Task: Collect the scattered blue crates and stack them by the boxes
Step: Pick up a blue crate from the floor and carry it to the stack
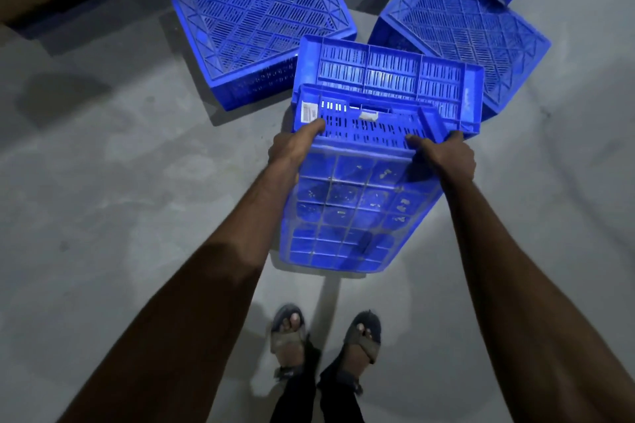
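your left hand (293,148) and right hand (445,156) clasp the tilted blue crate (343,213) at centre, thumbs pressed on its slotted wall. one overturned crate (261,17) lies at 11 o'clock, a second crate (460,34) at 1 o'clock.

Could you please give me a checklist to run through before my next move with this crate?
1. Left hand grips the held crate by its edge: ok.
2. Right hand grips the same edge: ok.
3. Held crate level: not ok, it is tilted.
4. Path ahead: not ok, the left overturned crate and right overturned crate lie close in front.
5. Held crate empty: cannot tell.
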`<state>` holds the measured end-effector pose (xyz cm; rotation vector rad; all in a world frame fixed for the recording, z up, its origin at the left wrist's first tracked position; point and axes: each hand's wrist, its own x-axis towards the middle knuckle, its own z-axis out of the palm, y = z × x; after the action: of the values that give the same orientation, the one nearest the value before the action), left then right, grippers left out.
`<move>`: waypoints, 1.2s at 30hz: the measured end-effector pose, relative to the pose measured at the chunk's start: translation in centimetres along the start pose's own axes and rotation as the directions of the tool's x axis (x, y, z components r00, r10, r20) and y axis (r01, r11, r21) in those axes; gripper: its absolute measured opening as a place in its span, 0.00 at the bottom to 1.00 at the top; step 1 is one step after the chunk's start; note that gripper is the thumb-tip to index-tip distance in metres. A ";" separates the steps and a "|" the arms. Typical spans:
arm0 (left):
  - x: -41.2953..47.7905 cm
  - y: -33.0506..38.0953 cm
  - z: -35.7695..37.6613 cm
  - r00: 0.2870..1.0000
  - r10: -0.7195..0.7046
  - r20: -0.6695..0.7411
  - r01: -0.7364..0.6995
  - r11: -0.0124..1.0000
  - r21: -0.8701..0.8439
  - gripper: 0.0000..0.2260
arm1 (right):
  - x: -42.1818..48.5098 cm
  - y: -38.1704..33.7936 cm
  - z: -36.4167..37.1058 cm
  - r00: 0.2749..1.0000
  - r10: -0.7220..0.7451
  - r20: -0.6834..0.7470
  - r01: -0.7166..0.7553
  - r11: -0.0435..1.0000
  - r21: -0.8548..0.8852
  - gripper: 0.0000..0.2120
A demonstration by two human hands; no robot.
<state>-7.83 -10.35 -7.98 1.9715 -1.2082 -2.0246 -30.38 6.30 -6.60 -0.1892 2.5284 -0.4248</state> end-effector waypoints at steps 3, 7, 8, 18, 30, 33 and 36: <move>-1.8 -1.4 -1.2 0.998 -0.049 0.027 0.049 0.999 -0.017 0.31 | -2.0 1.3 -0.2 0.998 0.052 0.041 -0.053 0.998 0.031 0.45; -5.3 -4.0 -2.9 0.995 -0.077 -0.070 0.075 0.997 -0.036 0.22 | -6.0 2.9 -0.8 0.997 0.058 0.059 -0.062 0.996 0.065 0.37; -6.5 -4.7 -3.5 0.990 -0.076 -0.117 0.073 0.997 -0.024 0.22 | -7.2 3.1 -0.8 0.997 0.044 0.069 -0.050 0.995 0.085 0.36; -14.8 -13.4 -12.0 0.866 0.153 -0.476 -0.243 0.961 -0.135 0.18 | -13.3 -0.4 2.7 0.915 -0.328 0.236 0.266 0.929 0.259 0.32; -16.8 -26.5 -6.1 0.863 0.207 -0.461 -0.308 0.939 -0.156 0.21 | -9.3 5.3 7.5 0.889 -0.265 0.374 0.097 0.906 0.411 0.32; -17.9 -28.5 -3.9 0.888 0.185 -0.422 -0.259 0.958 -0.125 0.24 | -9.6 5.0 7.8 0.900 -0.307 0.310 0.179 0.907 0.380 0.27; -18.4 -30.0 -2.0 0.909 0.065 -0.413 -0.137 0.980 -0.147 0.23 | -9.3 4.9 8.3 0.901 -0.373 0.223 0.300 0.905 0.301 0.30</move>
<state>10.93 19.48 -9.54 2.0558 -0.9794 -1.5058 -18.26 10.84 -10.03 -0.5547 2.1391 -0.8044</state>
